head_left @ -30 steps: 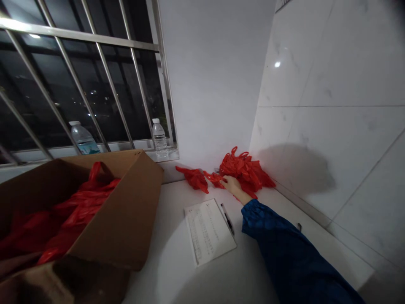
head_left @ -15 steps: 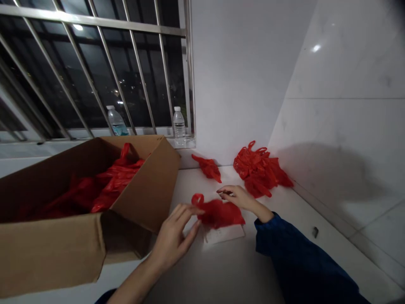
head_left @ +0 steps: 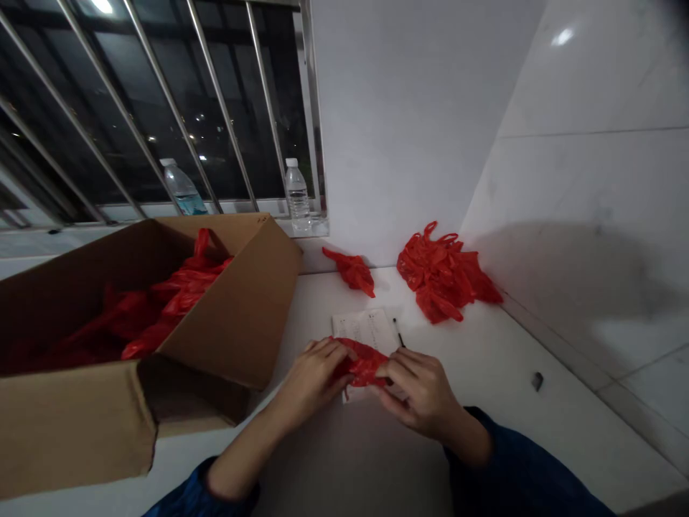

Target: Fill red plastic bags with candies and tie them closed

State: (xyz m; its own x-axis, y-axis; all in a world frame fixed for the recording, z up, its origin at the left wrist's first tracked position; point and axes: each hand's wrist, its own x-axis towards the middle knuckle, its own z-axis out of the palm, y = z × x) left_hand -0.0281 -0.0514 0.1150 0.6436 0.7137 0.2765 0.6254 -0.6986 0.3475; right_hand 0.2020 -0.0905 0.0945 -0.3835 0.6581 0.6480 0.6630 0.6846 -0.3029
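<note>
The left hand (head_left: 315, 377) and right hand (head_left: 425, 391) each close their grip on opposite ends of a crumpled red plastic bag (head_left: 363, 365), bunching it between them over a printed paper sheet (head_left: 366, 327) on the white desk (head_left: 484, 359).

Person is wearing dark blue: left sleeve (head_left: 197, 494) bunching near elbow, right sleeve (head_left: 517, 477) reaching wrist; left hand (head_left: 315, 373), right hand (head_left: 423, 391) going ungloved.

I've got one red plastic bag (head_left: 362, 365) bunched between my hands. It is thin, glossy and crumpled into a short wrinkled strip lying crosswise. My left hand (head_left: 315, 377) grips its left end and my right hand (head_left: 423, 391) its right end. It sits low over the desk (head_left: 484, 373), covering the near edge of a paper sheet (head_left: 366, 327).
</note>
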